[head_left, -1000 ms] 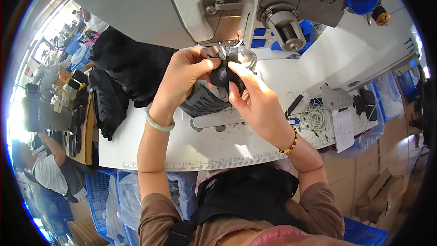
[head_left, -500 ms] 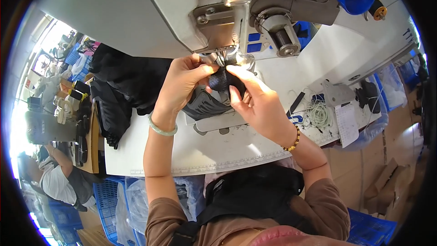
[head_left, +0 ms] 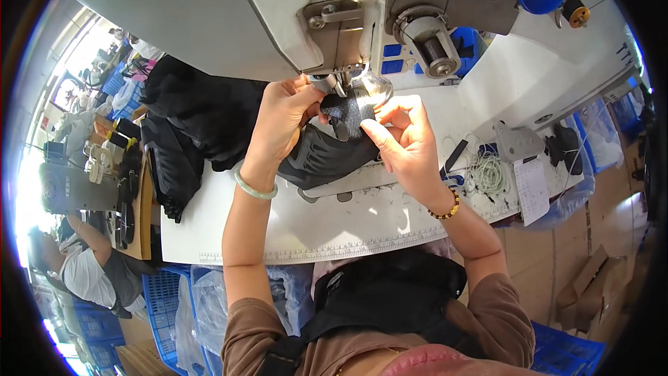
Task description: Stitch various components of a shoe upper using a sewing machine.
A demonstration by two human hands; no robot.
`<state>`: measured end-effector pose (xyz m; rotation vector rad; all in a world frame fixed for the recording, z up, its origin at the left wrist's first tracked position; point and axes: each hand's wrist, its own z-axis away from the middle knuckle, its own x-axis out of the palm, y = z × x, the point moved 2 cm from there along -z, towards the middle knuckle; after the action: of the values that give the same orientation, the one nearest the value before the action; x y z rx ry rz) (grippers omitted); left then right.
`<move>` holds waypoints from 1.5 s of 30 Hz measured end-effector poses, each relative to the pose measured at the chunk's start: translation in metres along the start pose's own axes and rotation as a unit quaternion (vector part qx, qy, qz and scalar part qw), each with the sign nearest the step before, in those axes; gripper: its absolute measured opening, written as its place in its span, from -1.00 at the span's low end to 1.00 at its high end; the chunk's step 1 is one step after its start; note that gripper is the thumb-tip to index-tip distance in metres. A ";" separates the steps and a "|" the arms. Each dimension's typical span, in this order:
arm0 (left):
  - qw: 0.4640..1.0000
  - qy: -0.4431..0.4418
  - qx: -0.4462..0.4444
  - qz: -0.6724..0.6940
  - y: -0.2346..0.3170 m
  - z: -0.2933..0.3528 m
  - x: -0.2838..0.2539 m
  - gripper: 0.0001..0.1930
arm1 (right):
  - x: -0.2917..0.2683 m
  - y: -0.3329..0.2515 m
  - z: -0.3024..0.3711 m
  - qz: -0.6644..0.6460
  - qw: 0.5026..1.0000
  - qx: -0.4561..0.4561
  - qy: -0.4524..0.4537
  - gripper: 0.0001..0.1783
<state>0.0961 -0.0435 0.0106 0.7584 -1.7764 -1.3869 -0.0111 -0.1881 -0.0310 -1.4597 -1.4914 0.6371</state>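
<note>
A black and dark-grey fabric piece with ridged stripes and a speckled upper part (head_left: 330,157) lay bent on the front of a white sewing machine with steel fittings (head_left: 278,0), its upper end close beneath the metal parts at twelve o'clock.

The left hand (head_left: 282,115), at ten o'clock, had thumb and forefinger closed on the piece's upper left edge; a pale green bangle (head_left: 255,186) circled the wrist. The right hand (head_left: 407,143), at three o'clock, touched the right edge with its thumb; whether its fingers pinched there could not be told.

Farther out, a heap of black fabric (head_left: 205,111) lay toward ten o'clock, a tangle of pale cord (head_left: 486,173) just past three, and a ruler-edged white tabletop (head_left: 330,237) stretched toward six. A blue plastic crate (head_left: 158,310) stood between seven and eight.
</note>
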 end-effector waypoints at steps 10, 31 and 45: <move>0.998 -0.038 -0.049 -0.026 0.008 0.005 -0.003 -0.91 | -0.008 0.007 0.007 0.042 0.998 -0.024 -0.038 -0.76; 0.972 -0.114 -0.075 -0.192 0.021 0.048 -0.010 -0.85 | 0.017 -0.042 -0.006 0.315 0.882 -0.325 -0.130 -0.71; 0.956 0.231 0.046 -0.175 -0.038 0.214 0.022 -0.78 | 0.057 -0.016 0.013 0.189 0.930 0.119 -0.293 -0.78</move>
<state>-0.0948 0.0429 -0.0509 1.3776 -1.3857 -1.2163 -0.0225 -0.1330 -0.0084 -1.4407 -1.4967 1.5431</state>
